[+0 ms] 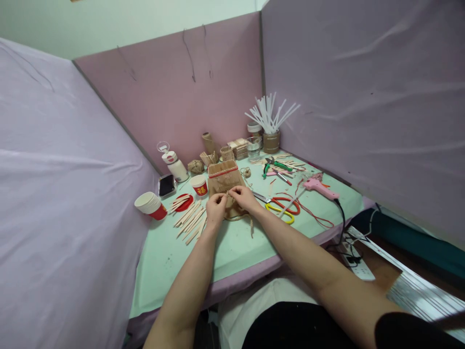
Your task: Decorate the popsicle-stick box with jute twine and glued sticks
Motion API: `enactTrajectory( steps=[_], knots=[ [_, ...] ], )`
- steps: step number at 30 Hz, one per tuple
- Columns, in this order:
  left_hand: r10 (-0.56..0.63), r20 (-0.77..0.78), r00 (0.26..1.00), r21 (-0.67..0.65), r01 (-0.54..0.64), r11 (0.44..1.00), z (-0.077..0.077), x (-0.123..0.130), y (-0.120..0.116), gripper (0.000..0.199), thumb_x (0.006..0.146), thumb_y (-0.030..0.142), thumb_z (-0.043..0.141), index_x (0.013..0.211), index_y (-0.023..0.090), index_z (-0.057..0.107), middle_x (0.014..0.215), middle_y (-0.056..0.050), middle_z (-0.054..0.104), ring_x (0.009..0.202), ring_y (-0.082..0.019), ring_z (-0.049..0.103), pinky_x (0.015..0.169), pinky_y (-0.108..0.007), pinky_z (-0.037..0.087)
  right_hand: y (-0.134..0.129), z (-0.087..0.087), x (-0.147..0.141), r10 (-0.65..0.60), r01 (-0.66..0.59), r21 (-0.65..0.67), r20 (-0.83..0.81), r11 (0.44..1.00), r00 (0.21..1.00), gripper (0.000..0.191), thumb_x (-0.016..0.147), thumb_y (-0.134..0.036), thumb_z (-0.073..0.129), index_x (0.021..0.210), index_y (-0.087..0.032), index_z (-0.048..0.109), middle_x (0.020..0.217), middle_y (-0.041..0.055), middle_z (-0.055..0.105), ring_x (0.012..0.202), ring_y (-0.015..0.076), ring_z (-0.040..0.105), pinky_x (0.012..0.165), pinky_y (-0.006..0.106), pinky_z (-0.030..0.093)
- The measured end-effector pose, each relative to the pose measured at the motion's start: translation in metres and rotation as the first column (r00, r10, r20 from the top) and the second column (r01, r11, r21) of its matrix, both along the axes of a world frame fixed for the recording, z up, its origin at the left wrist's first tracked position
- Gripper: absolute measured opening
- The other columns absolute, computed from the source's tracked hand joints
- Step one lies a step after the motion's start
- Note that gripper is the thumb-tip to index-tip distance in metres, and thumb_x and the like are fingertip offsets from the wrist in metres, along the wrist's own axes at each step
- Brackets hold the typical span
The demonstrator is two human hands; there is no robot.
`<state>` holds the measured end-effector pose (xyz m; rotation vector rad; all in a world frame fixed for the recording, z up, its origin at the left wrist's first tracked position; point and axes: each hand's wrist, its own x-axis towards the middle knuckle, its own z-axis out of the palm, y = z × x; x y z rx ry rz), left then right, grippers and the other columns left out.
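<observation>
A brown craft piece [221,183] with a red-trimmed, open top stands near the middle of the green-covered table. In front of it, my left hand [217,206] and my right hand [241,198] almost meet. Thumb and fingers of each are pinched on a bit of brown twine [227,193] between them, very small in this view. A loose strip of twine [251,227] hangs down at the right of the piece. Just right of my right hand lie scissors [285,205] with red and yellow handles.
Wooden sticks [191,220], a red-white paper cup [199,185] and stacked cups [150,205] stand left. A pink glue gun [321,188], red cord [312,213] and green-handled pliers [278,166] lie right. Behind are a white bottle [177,168], twine ball [196,166] and jar of white sticks [271,140].
</observation>
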<state>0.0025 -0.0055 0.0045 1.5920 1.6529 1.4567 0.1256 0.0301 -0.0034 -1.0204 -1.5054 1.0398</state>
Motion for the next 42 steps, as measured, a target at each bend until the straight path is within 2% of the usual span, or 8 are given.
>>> enactTrajectory(
  steps=[5,16,21,27,33,37,40,42],
  knots=[
    [-0.025,-0.042,0.999,0.011,0.026,1.000,-0.0042,-0.0003,0.0027,0.021,0.074,0.032,0.054,0.074,0.015,0.067,0.074,-0.004,0.067,0.073,-0.016,0.058,0.068,-0.025,0.043,-0.0015,0.0018,0.0004,0.033,-0.035,-0.035,-0.048,0.999,0.998,0.021,0.073,-0.036,0.054,0.070,-0.016,0.063,0.051,-0.0041,0.051,0.047,0.0094,0.043,0.047,0.021,0.035],
    [-0.027,0.065,0.998,-0.048,0.030,0.998,-0.0062,-0.0012,0.0044,0.023,0.072,0.035,0.057,0.077,0.014,0.065,0.074,-0.004,0.066,0.069,-0.015,0.057,0.066,-0.025,0.044,0.0003,-0.0006,-0.0005,0.070,-0.074,-0.073,-0.060,0.995,0.996,0.021,0.073,-0.036,0.054,0.070,-0.017,0.061,0.049,-0.0049,0.049,0.049,0.0102,0.045,0.050,0.021,0.035],
    [-0.068,0.208,0.976,-0.048,0.080,0.996,-0.0079,-0.0001,0.0066,0.028,0.070,0.039,0.061,0.080,0.013,0.064,0.072,-0.003,0.063,0.062,-0.011,0.053,0.060,-0.023,0.041,-0.0002,-0.0015,-0.0001,0.055,-0.061,-0.100,-0.061,0.993,0.997,0.020,0.073,-0.034,0.053,0.070,-0.016,0.061,0.050,-0.0044,0.049,0.048,0.0093,0.042,0.049,0.021,0.034],
    [-0.109,0.384,0.917,-0.069,0.146,0.987,-0.0096,0.0002,0.0094,0.034,0.065,0.044,0.067,0.081,0.013,0.063,0.064,0.002,0.055,0.048,-0.005,0.040,0.048,-0.020,0.031,-0.0006,-0.0010,0.0001,0.010,-0.014,-0.068,-0.067,0.998,0.998,0.017,0.071,-0.033,0.056,0.072,-0.017,0.060,0.053,-0.0044,0.051,0.052,0.0104,0.045,0.052,0.022,0.037],
    [-0.075,0.238,0.968,0.015,0.074,0.997,-0.0061,-0.0015,0.0059,0.027,0.069,0.039,0.065,0.079,0.014,0.066,0.071,-0.002,0.063,0.065,-0.012,0.055,0.064,-0.024,0.042,0.0011,-0.0018,-0.0017,-0.018,0.019,0.036,-0.023,0.999,1.000,0.015,0.071,-0.029,0.055,0.073,-0.017,0.064,0.063,-0.0010,0.060,0.061,0.0119,0.052,0.060,0.024,0.041],
    [-0.061,0.122,0.991,0.051,0.056,0.997,-0.0046,-0.0012,0.0040,0.022,0.071,0.035,0.063,0.079,0.015,0.067,0.078,-0.005,0.067,0.074,-0.015,0.059,0.071,-0.026,0.043,0.0010,-0.0023,-0.0018,-0.022,0.024,0.061,-0.026,0.998,0.999,0.018,0.072,-0.030,0.055,0.073,-0.016,0.065,0.070,0.0016,0.065,0.068,0.0135,0.057,0.063,0.025,0.043],
    [-0.050,0.158,0.986,0.040,0.044,0.998,-0.0044,0.0003,0.0041,0.020,0.069,0.033,0.064,0.077,0.015,0.067,0.076,-0.004,0.066,0.073,-0.015,0.058,0.069,-0.025,0.043,0.0004,-0.0024,-0.0014,-0.039,0.041,0.086,-0.019,0.995,0.999,0.016,0.072,-0.030,0.056,0.072,-0.016,0.064,0.070,0.0016,0.064,0.066,0.0131,0.056,0.062,0.025,0.043],
    [-0.046,0.282,0.958,-0.001,0.048,0.999,-0.0037,0.0008,0.0046,0.019,0.066,0.031,0.066,0.073,0.014,0.065,0.068,-0.002,0.062,0.064,-0.011,0.054,0.061,-0.023,0.040,-0.0002,-0.0023,-0.0015,-0.041,0.041,0.124,-0.002,0.991,0.999,0.015,0.072,-0.030,0.057,0.071,-0.016,0.063,0.069,0.0011,0.063,0.064,0.0124,0.055,0.061,0.024,0.042]
  ],
)
